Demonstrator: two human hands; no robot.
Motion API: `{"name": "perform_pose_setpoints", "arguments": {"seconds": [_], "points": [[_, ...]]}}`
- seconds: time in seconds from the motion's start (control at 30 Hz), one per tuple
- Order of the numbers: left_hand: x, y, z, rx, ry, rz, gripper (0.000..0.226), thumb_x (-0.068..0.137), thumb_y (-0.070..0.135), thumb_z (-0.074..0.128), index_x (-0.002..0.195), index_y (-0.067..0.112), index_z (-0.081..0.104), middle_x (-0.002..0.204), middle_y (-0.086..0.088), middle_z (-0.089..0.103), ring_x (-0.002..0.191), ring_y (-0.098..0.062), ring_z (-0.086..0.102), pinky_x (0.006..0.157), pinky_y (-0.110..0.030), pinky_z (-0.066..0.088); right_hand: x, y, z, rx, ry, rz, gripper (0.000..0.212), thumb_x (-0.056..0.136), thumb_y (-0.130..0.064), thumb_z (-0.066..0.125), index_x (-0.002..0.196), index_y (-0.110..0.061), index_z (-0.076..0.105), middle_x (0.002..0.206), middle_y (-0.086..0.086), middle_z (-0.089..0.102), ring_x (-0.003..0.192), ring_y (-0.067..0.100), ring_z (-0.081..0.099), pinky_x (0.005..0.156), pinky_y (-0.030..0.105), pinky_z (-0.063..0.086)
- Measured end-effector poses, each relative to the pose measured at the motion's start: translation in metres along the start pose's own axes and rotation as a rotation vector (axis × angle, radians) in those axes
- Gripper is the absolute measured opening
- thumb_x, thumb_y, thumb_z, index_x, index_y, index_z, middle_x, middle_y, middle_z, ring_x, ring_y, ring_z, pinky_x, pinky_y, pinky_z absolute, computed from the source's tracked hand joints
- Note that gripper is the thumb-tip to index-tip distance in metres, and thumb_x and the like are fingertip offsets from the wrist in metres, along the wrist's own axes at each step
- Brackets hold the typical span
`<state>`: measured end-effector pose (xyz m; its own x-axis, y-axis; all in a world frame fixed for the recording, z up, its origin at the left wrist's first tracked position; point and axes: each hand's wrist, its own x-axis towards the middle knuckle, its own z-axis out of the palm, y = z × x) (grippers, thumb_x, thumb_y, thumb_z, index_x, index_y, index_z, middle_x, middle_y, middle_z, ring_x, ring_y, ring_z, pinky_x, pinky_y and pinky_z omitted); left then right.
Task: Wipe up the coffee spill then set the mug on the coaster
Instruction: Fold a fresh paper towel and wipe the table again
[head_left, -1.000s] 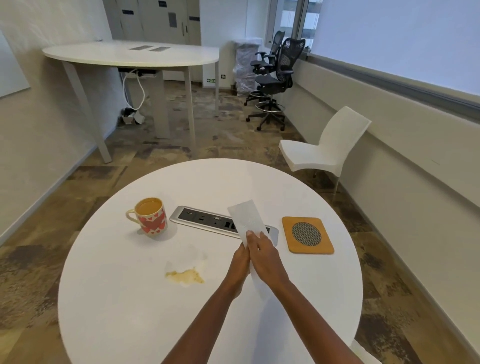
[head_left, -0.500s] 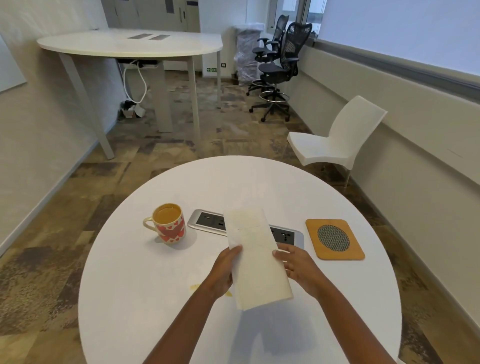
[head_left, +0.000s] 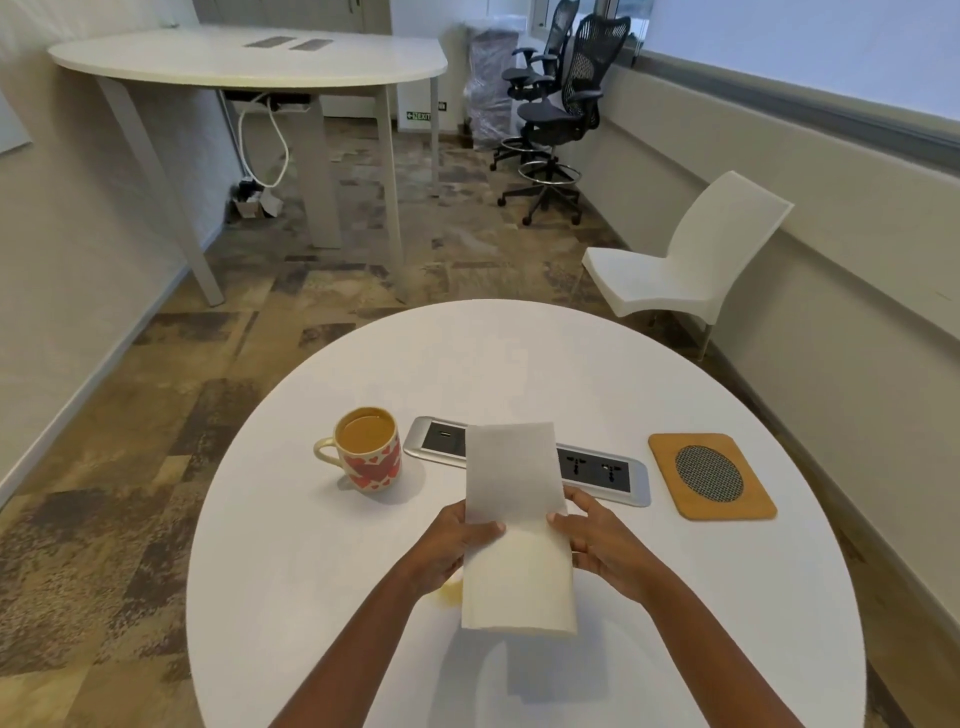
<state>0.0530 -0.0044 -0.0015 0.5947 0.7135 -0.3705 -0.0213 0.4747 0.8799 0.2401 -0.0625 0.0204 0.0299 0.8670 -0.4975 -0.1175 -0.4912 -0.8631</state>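
Both hands hold a white folded paper towel (head_left: 514, 525) above the round white table (head_left: 519, 358). My left hand (head_left: 452, 545) pinches its left edge and my right hand (head_left: 597, 540) its right edge. A small tan patch of the coffee spill (head_left: 451, 592) shows on the table just below my left hand; the rest is hidden by the hand and towel. A mug (head_left: 366, 449) with red hearts, full of coffee, stands at the left. At the right lies a square wooden coaster (head_left: 711, 475) with a dark mesh disc.
A silver power socket panel (head_left: 602, 473) is set into the table between mug and coaster, partly behind the towel. A white chair (head_left: 685, 265) stands beyond the table on the right. Further back are a tall white table (head_left: 249, 62) and office chairs (head_left: 556, 109).
The towel went from a narrow strip pinched between close hands to a wider sheet held flat at both edges. The hands moved apart. The view shifted, so the spill is now mostly covered.
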Motion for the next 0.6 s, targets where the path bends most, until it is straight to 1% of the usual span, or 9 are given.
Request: {"name": "perform_pose_setpoints", "arguments": {"seconds": [0.1, 0.2, 0.27, 0.3, 0.37, 0.43, 0.5, 0.53, 0.6], "points": [[0.002, 0.0, -0.007, 0.034, 0.01, 0.01, 0.02, 0.085, -0.005, 0.055, 0.095, 0.01, 0.064, 0.092, -0.005, 0.068, 0.082, -0.018, 0.064, 0.074, -0.025, 0.055, 0.004, 0.0, 0.005, 0.027, 0.011, -0.025, 0.025, 0.09, 0.001, 0.052, 0.096, -0.021, 0.062, 0.092, 0.003, 0.069, 0.083, 0.018, 0.068, 0.065, 0.024, 0.059], [0.004, 0.004, -0.013, 0.06, 0.072, 0.025, 0.047, 0.082, -0.016, 0.045, 0.066, 0.017, 0.073, 0.076, 0.006, 0.071, 0.075, -0.012, 0.063, 0.062, -0.014, 0.053, 0.008, -0.001, 0.008, -0.005, 0.086, -0.021, 0.034, 0.088, 0.011, 0.045, 0.071, -0.009, 0.066, 0.081, 0.006, 0.062, 0.072, 0.017, 0.059, 0.052, 0.015, 0.053], [0.006, 0.004, -0.017, 0.039, 0.11, 0.018, 0.05, 0.084, -0.015, 0.042, 0.061, 0.016, 0.074, 0.079, 0.004, 0.071, 0.072, -0.009, 0.065, 0.059, -0.012, 0.053, 0.011, 0.0, 0.009, -0.048, 0.142, -0.013, 0.041, 0.087, 0.014, 0.038, 0.063, -0.008, 0.063, 0.078, 0.007, 0.058, 0.07, 0.018, 0.055, 0.045, 0.014, 0.049], [0.006, 0.005, -0.019, 0.012, 0.124, 0.016, 0.048, 0.085, -0.012, 0.041, 0.064, 0.016, 0.074, 0.083, 0.001, 0.07, 0.071, -0.009, 0.065, 0.059, -0.013, 0.053, 0.013, 0.002, 0.01, -0.072, 0.167, -0.019, 0.043, 0.086, 0.015, 0.036, 0.061, -0.008, 0.061, 0.079, 0.008, 0.058, 0.071, 0.019, 0.055, 0.043, 0.014, 0.048], [0.007, 0.005, -0.023, -0.076, 0.147, -0.012, 0.035, 0.09, -0.001, 0.041, 0.08, 0.012, 0.072, 0.088, -0.005, 0.067, 0.074, -0.014, 0.063, 0.06, -0.016, 0.054, 0.016, 0.004, 0.014, -0.133, 0.211, -0.046, 0.045, 0.085, 0.016, 0.034, 0.058, -0.009, 0.06, 0.081, 0.008, 0.057, 0.074, 0.02, 0.055, 0.043, 0.014, 0.047], [0.006, 0.004, -0.025, -0.151, 0.126, -0.077, 0.024, 0.093, 0.015, 0.041, 0.097, 0.011, 0.064, 0.09, -0.01, 0.062, 0.076, -0.02, 0.059, 0.065, -0.023, 0.052, 0.018, 0.005, 0.017, -0.216, 0.254, -0.088, 0.045, 0.084, 0.015, 0.036, 0.057, -0.012, 0.06, 0.083, 0.007, 0.057, 0.079, 0.022, 0.054, 0.05, 0.016, 0.048], [0.007, 0.004, -0.025, -0.065, 0.102, -0.12, 0.021, 0.093, 0.024, 0.046, 0.11, 0.014, 0.055, 0.096, -0.009, 0.06, 0.081, -0.02, 0.059, 0.068, -0.025, 0.049, 0.019, 0.005, 0.02, -0.262, 0.288, -0.126, 0.046, 0.084, 0.014, 0.036, 0.058, -0.014, 0.061, 0.085, 0.007, 0.057, 0.083, 0.024, 0.053, 0.059, 0.022, 0.046], [0.007, 0.004, -0.024, 0.019, 0.099, -0.113, 0.024, 0.092, 0.022, 0.051, 0.115, 0.016, 0.052, 0.098, -0.007, 0.06, 0.084, -0.019, 0.059, 0.068, -0.025, 0.049, 0.019, 0.004, 0.022, -0.255, 0.298, -0.135, 0.046, 0.085, 0.013, 0.035, 0.06, -0.015, 0.062, 0.086, 0.007, 0.058, 0.081, 0.023, 0.053, 0.06, 0.024, 0.045], [0.01, 0.003, -0.021, 0.113, 0.133, -0.068, 0.036, 0.088, 0.013, 0.059, 0.122, 0.016, 0.048, 0.101, -0.007, 0.059, 0.09, -0.019, 0.058, 0.066, -0.022, 0.049, 0.019, 0.002, 0.027, -0.14, 0.299, -0.143, 0.038, 0.091, 0.004, 0.038, 0.078, -0.018, 0.066, 0.088, 0.005, 0.06, 0.074, 0.019, 0.054, 0.058, 0.022, 0.047]]}}
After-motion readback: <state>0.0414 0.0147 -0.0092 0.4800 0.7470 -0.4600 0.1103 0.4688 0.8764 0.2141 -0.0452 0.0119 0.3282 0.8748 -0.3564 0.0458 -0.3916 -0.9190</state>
